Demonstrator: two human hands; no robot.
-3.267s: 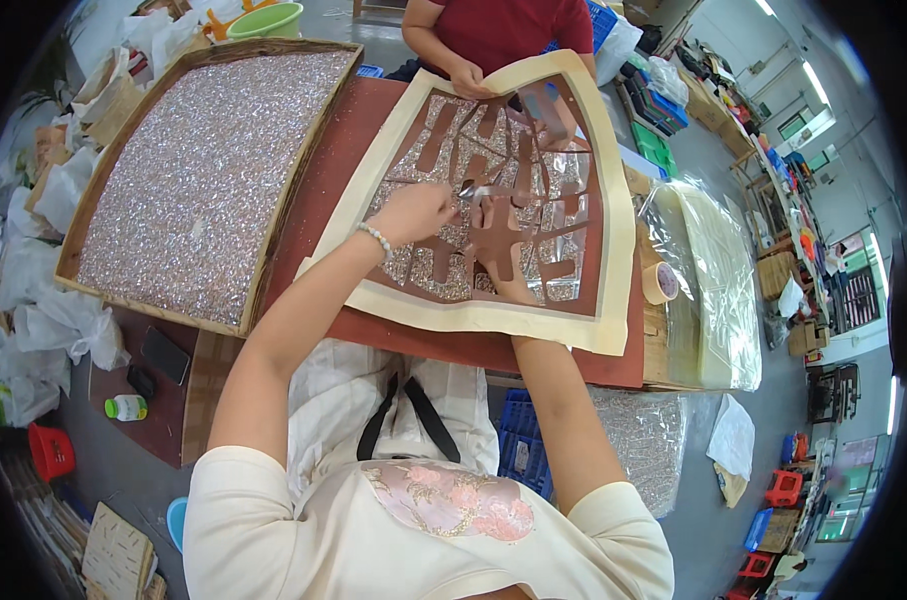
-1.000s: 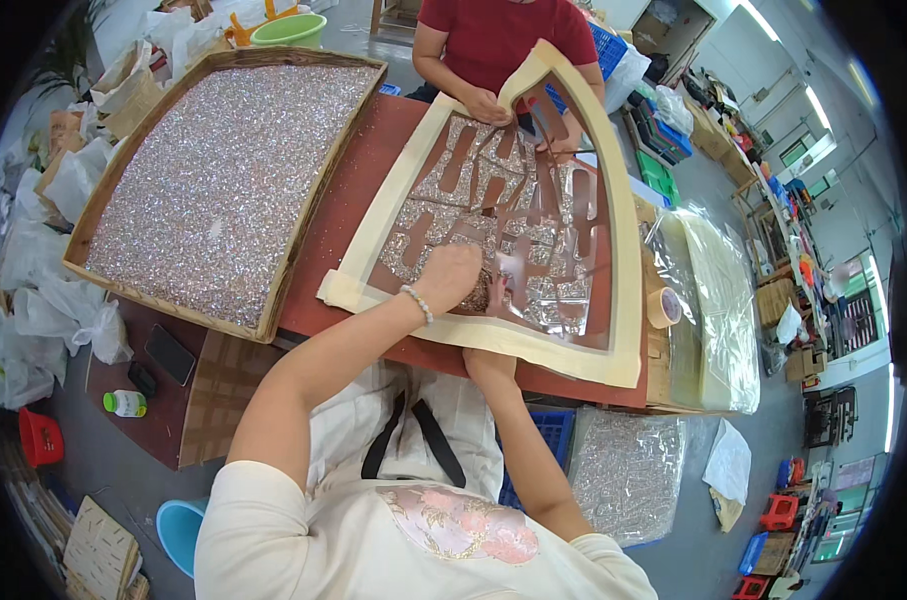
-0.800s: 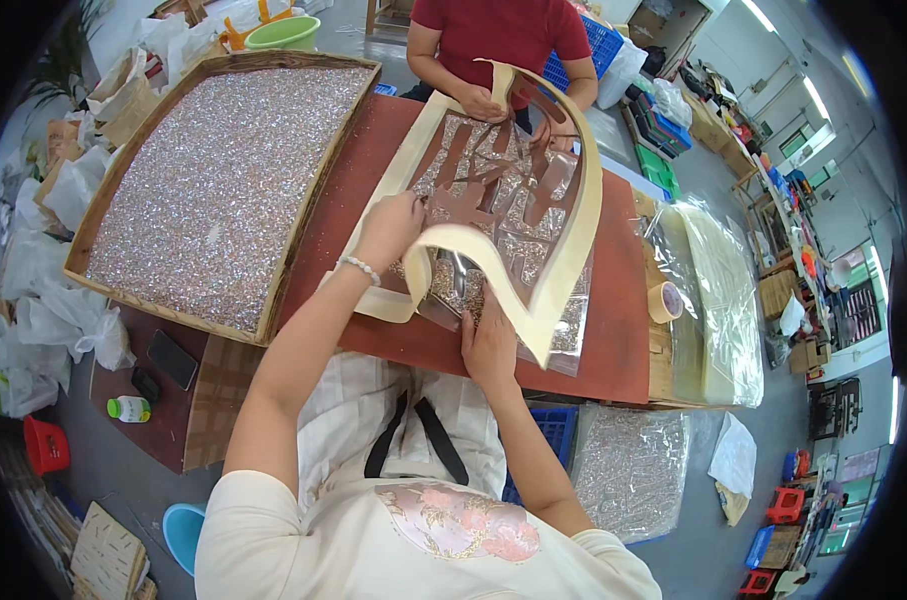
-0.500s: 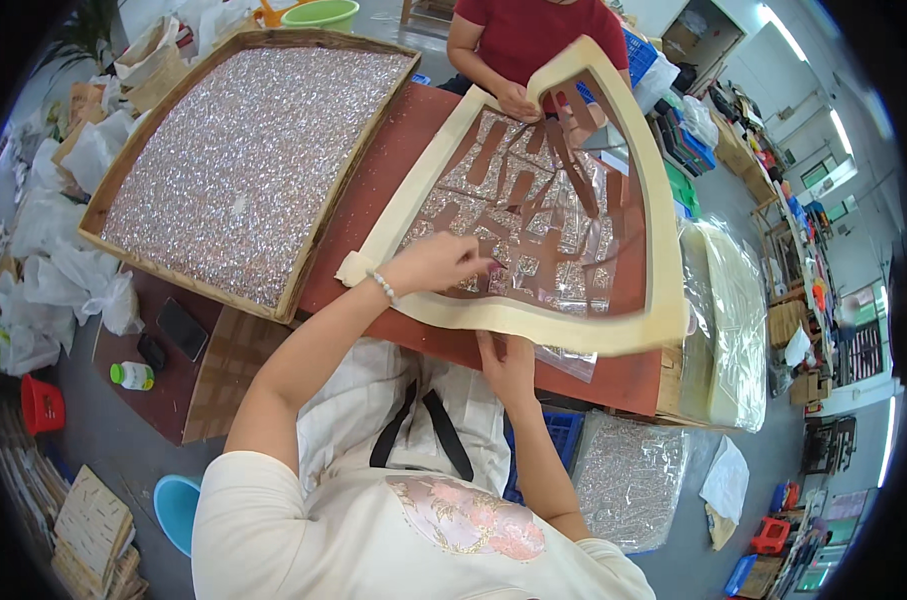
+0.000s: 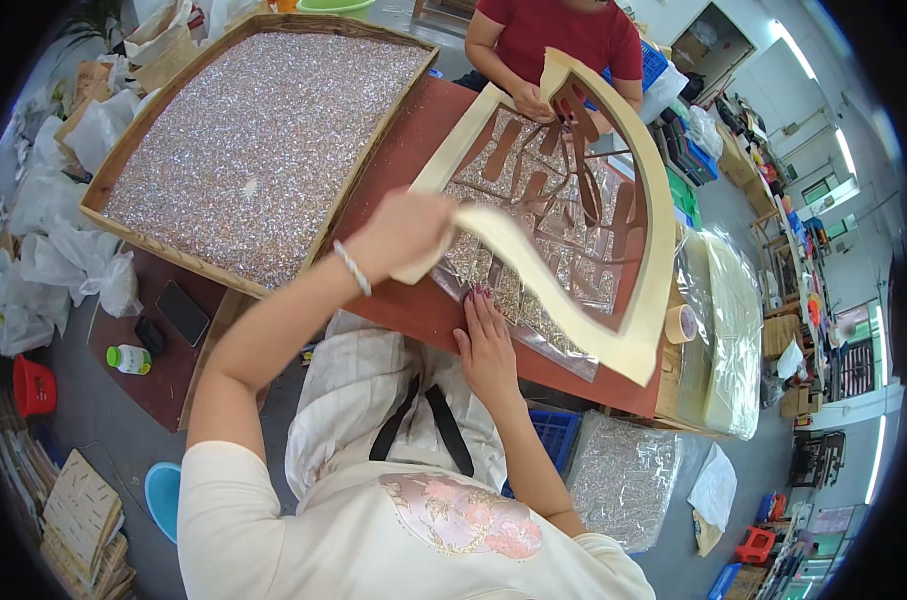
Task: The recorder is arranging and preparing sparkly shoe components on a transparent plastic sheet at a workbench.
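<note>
My left hand (image 5: 409, 232) is closed on the near left corner of a brown cut-out stencil with a cream border (image 5: 661, 235). That near edge is lifted and twisted above the table. Beneath lies a clear plastic sheet (image 5: 493, 285) bearing a pattern of sparkling pinkish stones or glitter. My right hand (image 5: 488, 345) rests on the sheet's near edge, fingers stretched out. Across the table, a person in a red top has a hand (image 5: 533, 102) at the stencil's far edge, where the border is folded up.
A wooden-rimmed tray (image 5: 91, 190) full of glittering pieces sits on the left of the reddish-brown table (image 5: 398, 170). At the right lie a tape roll (image 5: 680, 324) and plastic-wrapped stacks (image 5: 728, 340). A low side table (image 5: 123, 310) holds a phone and a bottle.
My left hand has gripped the stencil's corner and lifted its near edge. My right hand has moved from under the border to lie on the sheet. The tape roll now shows.
</note>
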